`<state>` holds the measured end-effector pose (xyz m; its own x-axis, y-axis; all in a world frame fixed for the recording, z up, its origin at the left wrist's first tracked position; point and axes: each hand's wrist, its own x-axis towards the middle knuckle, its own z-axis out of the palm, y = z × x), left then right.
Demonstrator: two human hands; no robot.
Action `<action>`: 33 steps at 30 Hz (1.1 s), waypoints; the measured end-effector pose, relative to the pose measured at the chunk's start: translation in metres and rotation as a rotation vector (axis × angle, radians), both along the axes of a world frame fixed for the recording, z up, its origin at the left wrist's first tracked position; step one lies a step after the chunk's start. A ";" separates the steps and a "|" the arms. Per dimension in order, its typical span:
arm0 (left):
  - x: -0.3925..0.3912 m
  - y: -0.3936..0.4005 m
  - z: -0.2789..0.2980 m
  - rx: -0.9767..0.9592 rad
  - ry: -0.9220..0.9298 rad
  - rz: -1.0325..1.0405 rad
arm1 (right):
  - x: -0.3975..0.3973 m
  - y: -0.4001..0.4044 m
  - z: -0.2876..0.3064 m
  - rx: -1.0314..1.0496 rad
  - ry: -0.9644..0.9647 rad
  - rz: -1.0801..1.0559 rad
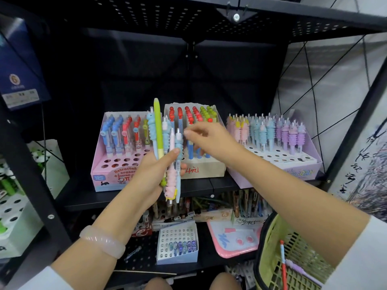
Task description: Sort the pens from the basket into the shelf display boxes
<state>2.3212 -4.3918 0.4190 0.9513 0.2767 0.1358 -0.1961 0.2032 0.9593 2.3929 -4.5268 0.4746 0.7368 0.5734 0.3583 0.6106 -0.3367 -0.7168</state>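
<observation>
Left hand (146, 174) grips a mixed bundle of pens (167, 147) before the shelf display boxes (272, 162); right hand (209, 141), fingers loosely spread and empty, reaches toward it. Basket (270, 254) sits lower right. Risk: pulling one pen may loosen the bundle, dropping others.

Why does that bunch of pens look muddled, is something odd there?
Yes: in the bunch gripped by the left hand, the pink pen points head-down while the others stand head-up. The right hand hovers beside them.
</observation>
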 end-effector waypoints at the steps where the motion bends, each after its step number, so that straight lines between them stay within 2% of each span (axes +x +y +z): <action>1: -0.001 -0.003 0.001 0.010 -0.019 -0.015 | -0.003 0.002 -0.001 -0.021 0.076 0.052; 3: 0.000 -0.009 0.002 0.010 -0.056 -0.029 | -0.003 0.000 -0.005 -0.019 0.130 0.076; 5: 0.004 -0.013 0.002 -0.005 -0.067 -0.024 | -0.001 -0.007 -0.007 0.023 0.104 0.024; 11: 0.022 -0.035 -0.003 0.033 0.045 -0.001 | 0.026 -0.056 0.002 0.380 0.211 -0.167; 16: 0.036 -0.060 -0.010 0.179 0.014 -0.058 | 0.064 -0.115 0.010 0.422 0.046 -0.474; 18: 0.041 -0.067 -0.009 0.212 0.004 -0.067 | 0.079 -0.136 0.012 0.389 -0.050 -0.584; 23: 0.052 -0.081 -0.005 0.243 0.001 -0.069 | 0.101 -0.164 0.012 0.095 -0.369 -0.755; 27: 0.058 -0.088 -0.003 0.221 -0.005 -0.066 | 0.112 -0.170 0.006 -0.095 -0.423 -0.781; 33: 0.066 -0.093 -0.008 0.258 0.013 -0.096 | 0.117 -0.174 0.002 -0.145 -0.435 -0.785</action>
<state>2.3873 -4.4851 0.4109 0.9736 0.1429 0.1781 -0.1754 -0.0316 0.9840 2.5103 -4.7007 0.4764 0.7513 0.0248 0.6594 0.3741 -0.8392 -0.3947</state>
